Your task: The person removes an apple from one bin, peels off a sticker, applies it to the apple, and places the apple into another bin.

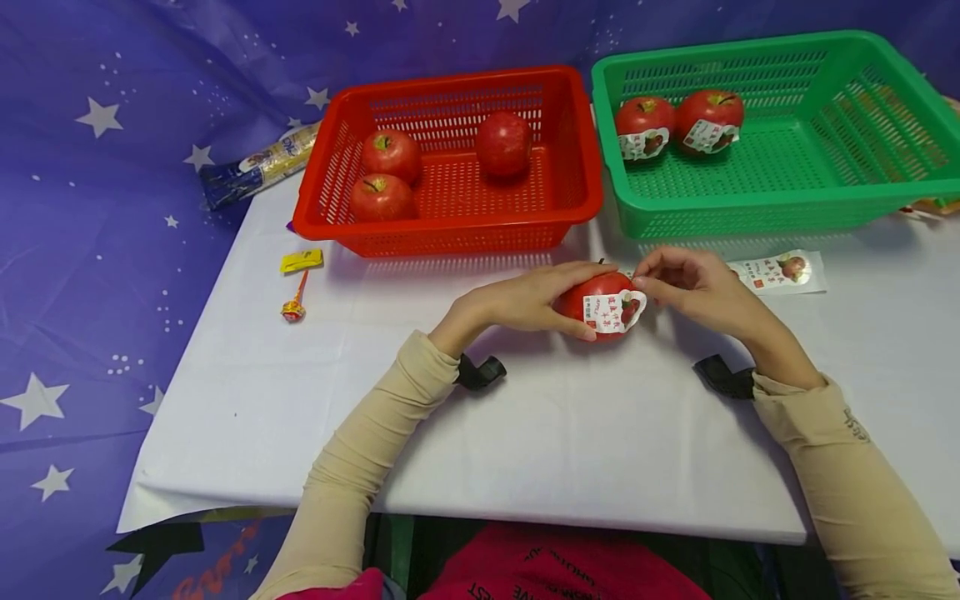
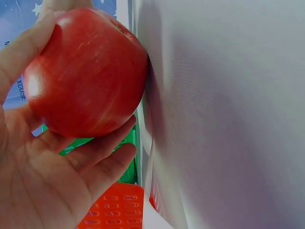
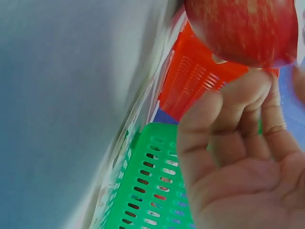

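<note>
A white worktop (image 1: 465, 442) stands against a blue starry cloth (image 1: 97, 208). At its middle sits a red apple (image 1: 603, 302) — glossy, with a white printed label (image 1: 613, 312) on its near side. The left hand (image 1: 525, 302) has its grip curled round the apple; the right hand (image 1: 693, 287) pinches the label's edge. Behind, a red basket (image 1: 450, 225) holds three bare apples, a green basket (image 1: 750, 208) two labelled ones. A loose label (image 1: 780, 272) lies just right — a lollipop (image 1: 294, 307) well left.
</note>
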Tool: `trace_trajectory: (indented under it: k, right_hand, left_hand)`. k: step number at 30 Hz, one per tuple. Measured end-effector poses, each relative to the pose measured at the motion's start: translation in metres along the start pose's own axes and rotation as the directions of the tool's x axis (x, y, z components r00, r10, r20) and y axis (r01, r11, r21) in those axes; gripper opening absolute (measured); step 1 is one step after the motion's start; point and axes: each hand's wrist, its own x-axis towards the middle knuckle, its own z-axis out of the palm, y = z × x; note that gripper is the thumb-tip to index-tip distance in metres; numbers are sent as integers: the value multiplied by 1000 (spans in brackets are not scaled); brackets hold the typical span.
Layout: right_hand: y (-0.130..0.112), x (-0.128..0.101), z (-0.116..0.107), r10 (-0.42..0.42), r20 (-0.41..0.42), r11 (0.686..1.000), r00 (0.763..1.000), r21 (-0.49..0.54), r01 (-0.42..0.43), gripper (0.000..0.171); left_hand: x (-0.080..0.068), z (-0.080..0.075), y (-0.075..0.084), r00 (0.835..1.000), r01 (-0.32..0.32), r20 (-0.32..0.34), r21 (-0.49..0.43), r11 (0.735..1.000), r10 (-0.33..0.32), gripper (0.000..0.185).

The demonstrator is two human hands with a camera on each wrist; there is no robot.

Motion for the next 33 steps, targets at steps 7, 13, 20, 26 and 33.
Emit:
trace_trajectory:
  k: [7,13,20,26,33]
  right_hand:
    - [3,-1,-1,-14,53,1000,999,13,13,26]
    - [7,-2,-7,-1,60,1000,998,19,0,33]
    - [10,-2,-9,43,92,999,995,18,-44,41]
    - [10,-1,-11,81,71,997,994,-14,-80,33]
    - [-4,-1,7,97,168,984,981,-166,-69,69]
  left_hand:
    - [1,1,-1,1000,-26,4,-24,999,26,79]
    - [1,1,-1,999,-47,2,-56,997,47,79]
    - [0,0,-1,999,-41,10,-54,998,42,79]
    - [-2,0,-3,999,-34,4,-67,997,34,79]
    - [0,2,-3,999,-44,-4,-74,996,44,80]
